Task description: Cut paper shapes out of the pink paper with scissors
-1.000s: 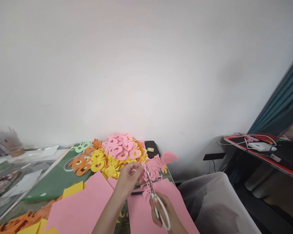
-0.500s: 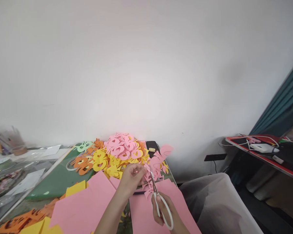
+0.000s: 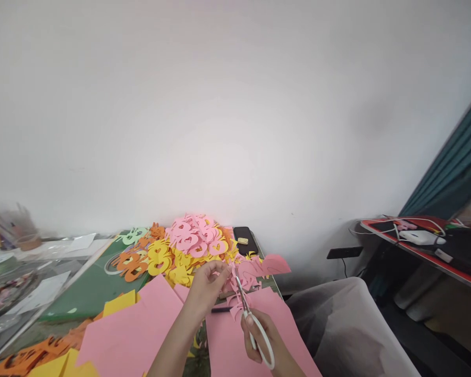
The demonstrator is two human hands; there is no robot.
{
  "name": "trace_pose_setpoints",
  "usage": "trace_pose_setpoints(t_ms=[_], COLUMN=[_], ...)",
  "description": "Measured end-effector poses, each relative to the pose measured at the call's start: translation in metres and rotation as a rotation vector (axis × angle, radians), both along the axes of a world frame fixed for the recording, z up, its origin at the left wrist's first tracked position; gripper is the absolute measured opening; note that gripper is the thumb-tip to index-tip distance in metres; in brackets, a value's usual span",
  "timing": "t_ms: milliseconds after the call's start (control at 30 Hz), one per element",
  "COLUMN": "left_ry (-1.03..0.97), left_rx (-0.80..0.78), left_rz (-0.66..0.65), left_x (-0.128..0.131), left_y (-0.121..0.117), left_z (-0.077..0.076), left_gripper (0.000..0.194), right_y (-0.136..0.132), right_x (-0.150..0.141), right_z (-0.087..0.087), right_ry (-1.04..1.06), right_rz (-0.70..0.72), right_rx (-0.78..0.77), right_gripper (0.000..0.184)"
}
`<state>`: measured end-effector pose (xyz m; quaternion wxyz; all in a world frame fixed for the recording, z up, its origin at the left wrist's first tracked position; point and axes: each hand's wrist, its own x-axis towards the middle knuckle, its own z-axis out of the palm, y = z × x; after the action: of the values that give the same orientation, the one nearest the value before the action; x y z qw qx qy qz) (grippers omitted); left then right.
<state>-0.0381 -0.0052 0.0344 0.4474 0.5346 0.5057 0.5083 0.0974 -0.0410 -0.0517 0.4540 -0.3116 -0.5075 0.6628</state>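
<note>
My left hand [image 3: 210, 283] pinches a piece of pink paper [image 3: 248, 270] with curved cuts, which reaches out to the right past the scissors. White-handled scissors [image 3: 260, 335] are gripped in my right hand [image 3: 265, 337], their blades pointing up and away at the paper by my left fingertips. Beneath them lie pink scraps [image 3: 235, 308] and a large pink sheet [image 3: 235, 351]. Just beyond my left hand rises a heap of cut-out paper shapes, pink ones [image 3: 192, 235] with heart holes on top of yellow ones [image 3: 180, 275].
Folded pink sheets [image 3: 129, 330], yellow paper [image 3: 120, 302] and orange scraps [image 3: 35, 358] lie left of my arm. A phone [image 3: 245, 241] rests near the table's back right. A covered seat [image 3: 345, 324] is at right, and a red-edged table [image 3: 416, 246] stands beyond.
The pink paper has turned, its free end swinging down and to the right. The scissors and both hands have shifted slightly left, still at the paper.
</note>
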Motion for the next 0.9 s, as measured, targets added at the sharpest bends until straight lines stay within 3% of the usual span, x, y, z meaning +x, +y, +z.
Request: trace_pose_setpoints(t_ms=[633, 900], left_ry=[0.044, 0.038], left_rx=[0.018, 0.003], left_rz=[0.013, -0.028], left_x=[-0.0007, -0.0020], left_y=[0.0002, 0.0017], left_z=[0.0033, -0.0062], left_gripper=[0.027, 0.025], right_y=[0.0001, -0.0012], right_x=[-0.0010, -0.0028], right_z=[-0.0045, 0.0041], right_ry=[-0.022, -0.013], right_rz=[0.067, 0.074], right_rx=[0.042, 0.079], right_gripper=[0.042, 0.045])
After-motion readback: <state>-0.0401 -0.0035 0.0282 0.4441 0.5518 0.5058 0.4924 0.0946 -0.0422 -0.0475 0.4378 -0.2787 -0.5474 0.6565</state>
